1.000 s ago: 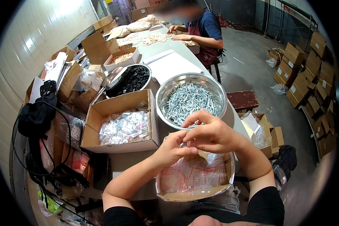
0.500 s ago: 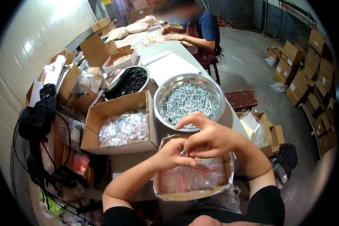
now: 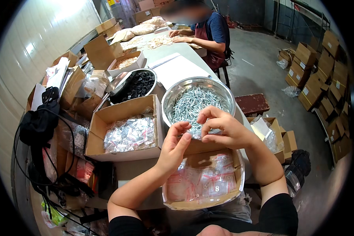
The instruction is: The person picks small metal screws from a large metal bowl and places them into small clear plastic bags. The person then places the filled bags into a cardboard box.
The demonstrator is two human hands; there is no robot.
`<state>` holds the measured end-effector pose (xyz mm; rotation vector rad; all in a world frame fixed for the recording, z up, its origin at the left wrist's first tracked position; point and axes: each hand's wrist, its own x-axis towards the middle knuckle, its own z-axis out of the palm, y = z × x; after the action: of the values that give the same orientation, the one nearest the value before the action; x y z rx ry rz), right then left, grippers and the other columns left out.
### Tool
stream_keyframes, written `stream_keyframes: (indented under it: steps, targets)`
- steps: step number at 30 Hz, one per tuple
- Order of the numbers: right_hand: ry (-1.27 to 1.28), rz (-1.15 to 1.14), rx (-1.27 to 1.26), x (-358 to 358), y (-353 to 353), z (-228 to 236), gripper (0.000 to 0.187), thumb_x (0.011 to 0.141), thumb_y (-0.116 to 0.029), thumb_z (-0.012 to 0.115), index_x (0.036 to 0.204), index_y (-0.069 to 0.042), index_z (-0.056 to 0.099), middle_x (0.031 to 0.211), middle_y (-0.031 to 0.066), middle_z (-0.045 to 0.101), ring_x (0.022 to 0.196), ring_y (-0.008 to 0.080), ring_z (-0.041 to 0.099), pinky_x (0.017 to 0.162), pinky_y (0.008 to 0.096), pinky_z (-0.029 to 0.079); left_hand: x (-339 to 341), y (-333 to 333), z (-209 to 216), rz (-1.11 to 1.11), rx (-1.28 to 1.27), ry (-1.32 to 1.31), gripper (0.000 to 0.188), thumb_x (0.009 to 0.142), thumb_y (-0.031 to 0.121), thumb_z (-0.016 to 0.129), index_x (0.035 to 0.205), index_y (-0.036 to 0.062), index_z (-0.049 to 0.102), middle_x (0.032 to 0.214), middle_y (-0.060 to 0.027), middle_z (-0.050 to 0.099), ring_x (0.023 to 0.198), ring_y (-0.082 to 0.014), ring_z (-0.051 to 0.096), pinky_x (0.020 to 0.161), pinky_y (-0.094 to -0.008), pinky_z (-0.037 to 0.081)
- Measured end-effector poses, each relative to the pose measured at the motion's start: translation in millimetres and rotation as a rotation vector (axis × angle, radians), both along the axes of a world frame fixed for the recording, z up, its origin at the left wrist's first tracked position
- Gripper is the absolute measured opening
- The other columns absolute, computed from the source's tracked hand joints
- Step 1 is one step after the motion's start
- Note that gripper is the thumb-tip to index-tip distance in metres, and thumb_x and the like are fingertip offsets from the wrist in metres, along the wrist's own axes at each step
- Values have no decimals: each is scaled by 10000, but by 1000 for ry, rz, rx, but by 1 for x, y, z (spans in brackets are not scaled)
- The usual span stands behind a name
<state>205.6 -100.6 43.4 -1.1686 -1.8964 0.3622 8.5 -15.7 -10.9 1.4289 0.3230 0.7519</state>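
My left hand and my right hand are raised over the near rim of a steel bowl full of screws. A small clear plastic bag is stretched between their fingertips, partly covered by the fingers. My right thumb and fingers pinch its right side; my left thumb and index finger close on its left edge. Whether anything lies inside it is too small to tell. Below my hands, a cut-down cardboard box holds several flat clear bags with red edges and small white rings.
At left stands a cardboard box of filled bags, with a bowl of black parts behind. White paper lies beyond the screws. A person works at the table's far end. Cartons are stacked at right, near a bench.
Both hands have lifted forward from above the lower box to the screw bowl's near rim. They have moved slightly apart, and the clear bag now shows between them.
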Motion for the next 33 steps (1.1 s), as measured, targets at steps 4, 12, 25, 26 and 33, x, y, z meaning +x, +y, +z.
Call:
stream_keyframes:
  steps: [4,12,25,26,33]
  targets:
    - [7,-57,-6,0,6,-9,106,812,-103,701,851,-24,641,969,117,601,882,263,617,764,340,494,0,-3,3,27,-3,16,310,983,210,567,1219,15,522,1107,-33,553,927,-67,506,844,-224,425]
    - [92,33,-84,-3,7,-11,128,809,-121,708,854,-16,648,843,99,647,796,255,642,717,341,501,-5,-2,4,-24,6,88,205,973,155,583,1131,25,566,1059,-11,601,954,-56,527,838,-215,429]
    - [64,-16,-51,0,8,-11,128,798,-145,730,833,-40,665,1039,93,573,980,236,580,852,340,464,2,-2,3,-6,-55,-29,393,1037,331,413,1294,43,481,1178,-41,562,1070,-99,511,928,-259,389]
    - [24,-91,-16,0,10,-13,128,797,-141,728,831,-36,662,1032,97,582,965,239,589,839,340,471,0,-2,4,-52,-105,-3,399,1037,330,412,1302,38,474,1180,-43,559,1071,-98,512,926,-259,394]
    - [204,-13,-145,-3,10,-17,157,812,-133,712,885,-3,666,800,102,660,736,213,638,685,312,500,3,-7,8,-136,-198,22,336,1030,213,456,1284,-8,459,1081,-37,574,966,-60,528,847,-218,443]
